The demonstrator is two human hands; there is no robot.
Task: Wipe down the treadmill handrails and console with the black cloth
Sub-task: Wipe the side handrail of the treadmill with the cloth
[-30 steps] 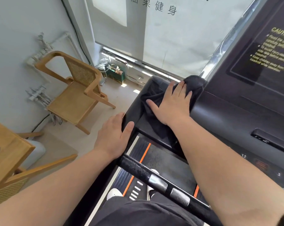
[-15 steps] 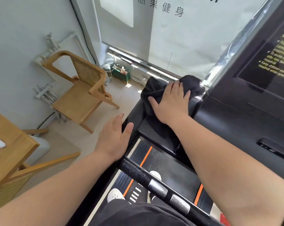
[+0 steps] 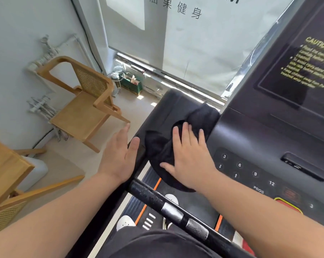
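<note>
Pressed flat under the spread right hand, the crumpled black cloth lies on the treadmill's black plastic console, at its left end. Nothing is gripped by the left hand, held open-fingered against the console's left edge above the black handrail bar.

Right hand pressed flat on the black cloth at the console's left end; left hand open, fingertips beside the handrail top.
</note>
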